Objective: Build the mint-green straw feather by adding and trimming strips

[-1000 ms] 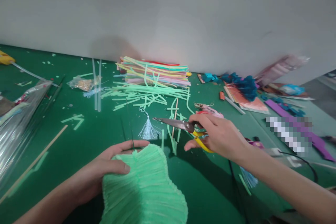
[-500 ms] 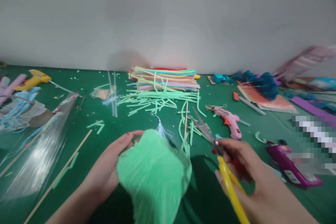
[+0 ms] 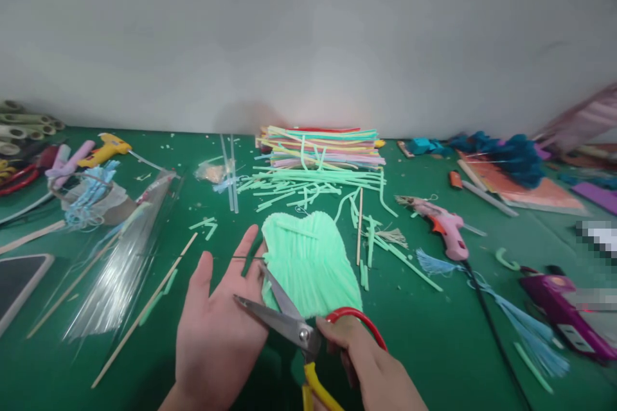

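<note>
Green table (image 3: 434, 347): right hand (image 3: 371, 366) grips scissors (image 3: 289, 324).

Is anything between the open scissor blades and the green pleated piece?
Nothing visible. The scissors, in the right hand, reach the green pleated piece directly; the left hand lies beside them.

Your single head-worn camera looks forward and down, close over the green felt-covered table (image 3: 434, 347), facing the plain grey wall (image 3: 308, 32).
</note>
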Motion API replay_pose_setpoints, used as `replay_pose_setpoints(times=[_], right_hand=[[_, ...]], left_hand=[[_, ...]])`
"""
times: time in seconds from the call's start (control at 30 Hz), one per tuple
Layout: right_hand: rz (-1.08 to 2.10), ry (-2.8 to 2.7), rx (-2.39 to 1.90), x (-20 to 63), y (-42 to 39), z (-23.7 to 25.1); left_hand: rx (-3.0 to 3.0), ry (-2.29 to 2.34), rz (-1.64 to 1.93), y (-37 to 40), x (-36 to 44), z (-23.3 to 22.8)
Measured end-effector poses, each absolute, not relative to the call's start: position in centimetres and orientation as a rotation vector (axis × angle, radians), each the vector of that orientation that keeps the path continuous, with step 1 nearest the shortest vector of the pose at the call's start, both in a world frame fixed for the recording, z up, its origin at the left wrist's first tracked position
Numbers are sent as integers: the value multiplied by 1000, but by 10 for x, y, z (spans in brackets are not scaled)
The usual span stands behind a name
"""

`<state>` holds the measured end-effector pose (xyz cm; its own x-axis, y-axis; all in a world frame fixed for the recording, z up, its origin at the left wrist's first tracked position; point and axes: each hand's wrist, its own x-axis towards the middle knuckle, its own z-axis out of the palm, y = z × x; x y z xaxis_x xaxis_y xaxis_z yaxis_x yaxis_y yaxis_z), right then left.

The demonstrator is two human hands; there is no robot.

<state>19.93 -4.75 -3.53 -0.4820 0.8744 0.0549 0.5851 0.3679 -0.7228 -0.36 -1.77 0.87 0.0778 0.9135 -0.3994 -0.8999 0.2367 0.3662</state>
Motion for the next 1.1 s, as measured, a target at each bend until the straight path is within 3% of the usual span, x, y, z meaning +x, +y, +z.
replay_pose_setpoints(times=[0.3,0.53,1.1], right_hand=[[623,-2292,-1161,198,-44,-30],[367,-2417,-1018,197,-41,-15],[201,-2475,-1043,182,-34,-6]], left_hand=[[37,446,1316,-24,-9,2],[39,601,1297,-27,-17,2],[84,683,1252,-23,-23,2]])
